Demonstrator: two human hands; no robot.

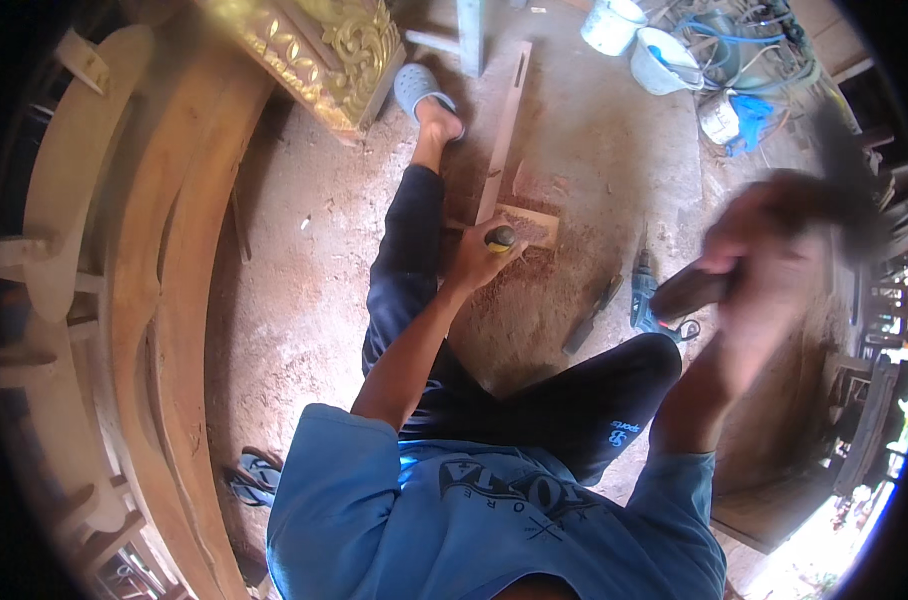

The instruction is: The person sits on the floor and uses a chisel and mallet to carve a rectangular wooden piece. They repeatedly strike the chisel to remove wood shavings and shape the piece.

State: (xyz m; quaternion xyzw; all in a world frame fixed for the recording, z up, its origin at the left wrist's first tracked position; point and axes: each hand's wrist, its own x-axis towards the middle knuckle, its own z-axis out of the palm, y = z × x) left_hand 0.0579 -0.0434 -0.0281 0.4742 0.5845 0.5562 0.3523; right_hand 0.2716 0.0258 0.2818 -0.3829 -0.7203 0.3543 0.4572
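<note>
Blue shirt point(494, 520) hides some floor point(304, 290); drill point(642, 288), buckets point(612, 28) right of slotted board point(502, 135).

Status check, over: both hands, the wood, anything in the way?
Left hand gripping yellow-and-black handle beside wooden block. Right hand raised, blurred, gripping dark tool. Wood shavings on block; drill on floor, right of it.

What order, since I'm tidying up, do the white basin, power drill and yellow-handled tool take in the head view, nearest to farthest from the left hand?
1. Yellow-handled tool: in the left hand.
2. Power drill: to that hand's right.
3. White basin: farther ahead, also right.
</note>
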